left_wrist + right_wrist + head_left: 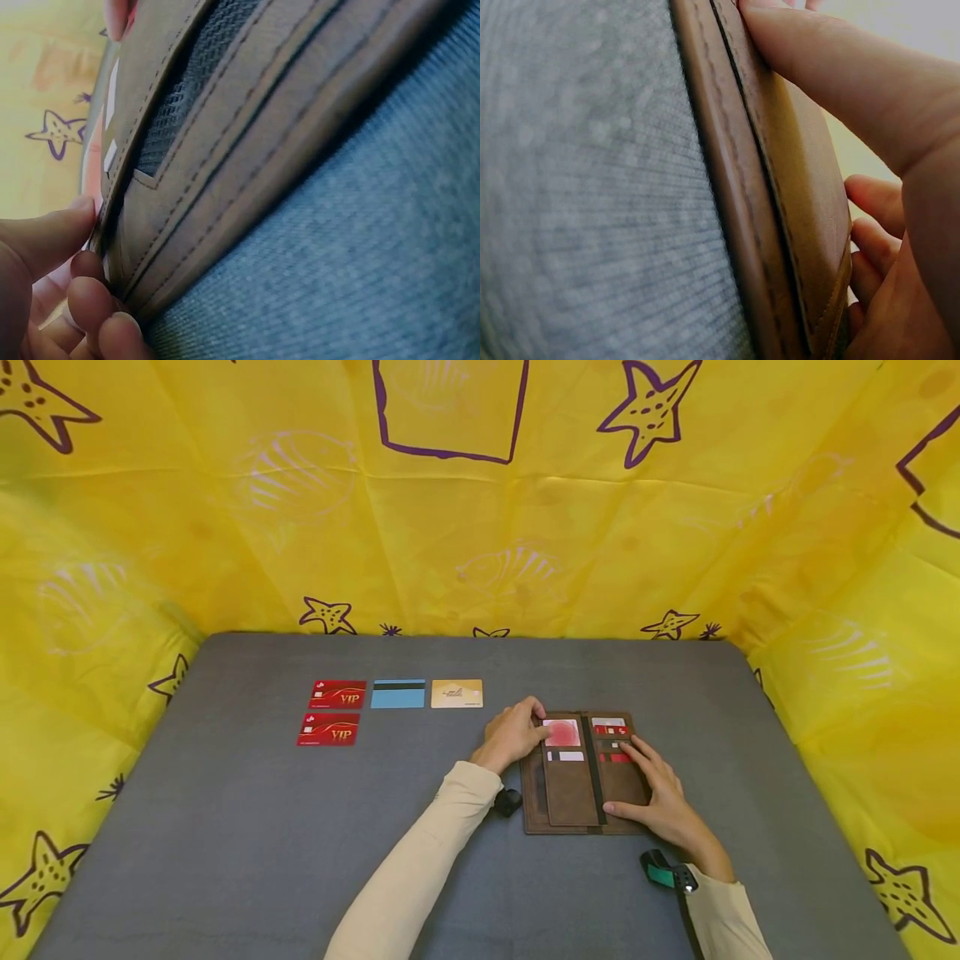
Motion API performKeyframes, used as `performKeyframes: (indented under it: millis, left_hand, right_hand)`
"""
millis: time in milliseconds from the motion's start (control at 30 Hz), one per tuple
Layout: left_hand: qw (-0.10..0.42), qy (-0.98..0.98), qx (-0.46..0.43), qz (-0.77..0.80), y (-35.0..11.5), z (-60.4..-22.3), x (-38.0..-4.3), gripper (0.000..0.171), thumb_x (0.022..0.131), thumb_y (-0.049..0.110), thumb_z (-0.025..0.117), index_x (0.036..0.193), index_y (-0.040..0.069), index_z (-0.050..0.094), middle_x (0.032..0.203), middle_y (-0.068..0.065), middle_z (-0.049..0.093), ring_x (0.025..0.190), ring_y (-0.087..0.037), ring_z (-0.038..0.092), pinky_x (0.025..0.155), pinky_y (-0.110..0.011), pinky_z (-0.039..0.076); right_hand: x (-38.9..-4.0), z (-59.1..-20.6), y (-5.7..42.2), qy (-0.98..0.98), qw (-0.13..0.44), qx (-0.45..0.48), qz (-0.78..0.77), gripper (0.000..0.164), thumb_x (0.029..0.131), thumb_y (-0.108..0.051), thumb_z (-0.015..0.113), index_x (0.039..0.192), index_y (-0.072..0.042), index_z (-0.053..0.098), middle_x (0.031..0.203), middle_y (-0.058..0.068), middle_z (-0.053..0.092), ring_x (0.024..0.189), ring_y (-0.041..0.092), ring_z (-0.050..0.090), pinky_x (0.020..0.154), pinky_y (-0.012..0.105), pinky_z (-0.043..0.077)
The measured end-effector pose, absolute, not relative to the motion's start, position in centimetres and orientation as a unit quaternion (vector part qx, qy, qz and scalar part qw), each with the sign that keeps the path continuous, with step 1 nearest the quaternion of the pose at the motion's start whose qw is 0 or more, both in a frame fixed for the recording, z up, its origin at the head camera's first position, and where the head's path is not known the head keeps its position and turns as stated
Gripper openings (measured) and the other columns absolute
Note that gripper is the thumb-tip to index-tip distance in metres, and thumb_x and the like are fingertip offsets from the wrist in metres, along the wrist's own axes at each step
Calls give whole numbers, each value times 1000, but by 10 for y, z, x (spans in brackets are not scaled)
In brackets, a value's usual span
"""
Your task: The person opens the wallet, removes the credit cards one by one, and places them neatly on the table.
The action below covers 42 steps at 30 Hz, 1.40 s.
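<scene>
A brown wallet [572, 793] lies open on the table, a dark band running down its middle. My left hand [513, 735] is at its upper left corner. There the thumb and curled fingers pinch the edge of the inner leaf [124, 225], the thumb beside a pink and white card [562, 733]. A white card [572, 757] pokes out of the slot below. My right hand [667, 797] rests on the right half with thumb and fingers spread, its thumb [840, 67] on the leather. Red cards [611, 732] show in the slots there.
Left of the wallet, two red VIP cards [337, 694] lie one below the other. A blue card [398, 694] with a black stripe and a gold card [457, 693] continue the upper row. Yellow patterned cloth [420, 552] stands around the grey table [225, 827].
</scene>
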<state>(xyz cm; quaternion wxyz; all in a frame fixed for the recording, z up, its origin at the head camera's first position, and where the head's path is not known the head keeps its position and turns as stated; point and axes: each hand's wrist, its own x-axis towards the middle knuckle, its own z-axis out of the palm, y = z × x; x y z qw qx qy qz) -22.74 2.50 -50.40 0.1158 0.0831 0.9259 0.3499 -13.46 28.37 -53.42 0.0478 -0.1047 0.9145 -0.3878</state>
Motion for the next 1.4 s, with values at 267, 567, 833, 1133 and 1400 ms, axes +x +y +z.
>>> performKeyframes:
  millis: [267, 567, 833, 1133, 1400]
  left_hand:
    - [97, 922, 100, 362, 25, -507, -227, 16, 95, 29, 67, 109, 21, 66, 81, 3, 61, 71, -11, 53, 61, -28, 36]
    - [87, 923, 77, 366, 26, -509, -226, 16, 95, 33, 67, 109, 25, 67, 79, 3, 63, 73, -13, 57, 63, -32, 40]
    - [107, 923, 105, 355, 24, -508, -227, 36, 90, 38, 72, 123, 26, 66, 71, 4, 59, 64, -10, 53, 57, -28, 37]
    - [98, 926, 83, 354, 25, -509, -228, 29, 92, 36, 70, 119, 25, 69, 75, 4, 62, 70, -11, 57, 62, -31, 41]
    - [90, 923, 65, 368, 25, -509, -228, 23, 96, 33, 65, 114, 19, 62, 78, 0, 60, 69, -14, 54, 60, -30, 38]
  right_hand:
    - [-135, -534, 284, 914, 58, -109, -386, 95, 75, -29, 85, 153, -8, 34, 162, 21, 18, 141, 54, 16, 103, 74, 9]
    - [-135, -534, 283, 914, 57, -107, -387, 95, 75, -29, 85, 153, -8, 34, 162, 21, 18, 140, 53, 17, 103, 73, 11]
    - [-135, -534, 284, 914, 57, -109, -387, 95, 76, -29, 85, 153, -8, 34, 162, 21, 18, 141, 54, 16, 103, 73, 9]
    - [-135, -534, 284, 915, 57, -107, -385, 95, 76, -30, 85, 153, -9, 34, 162, 20, 18, 141, 54, 16, 103, 74, 10]
    - [-135, -535, 285, 916, 55, -109, -383, 94, 76, -30, 85, 152, -8, 34, 162, 21, 18, 141, 54, 16, 103, 73, 11]
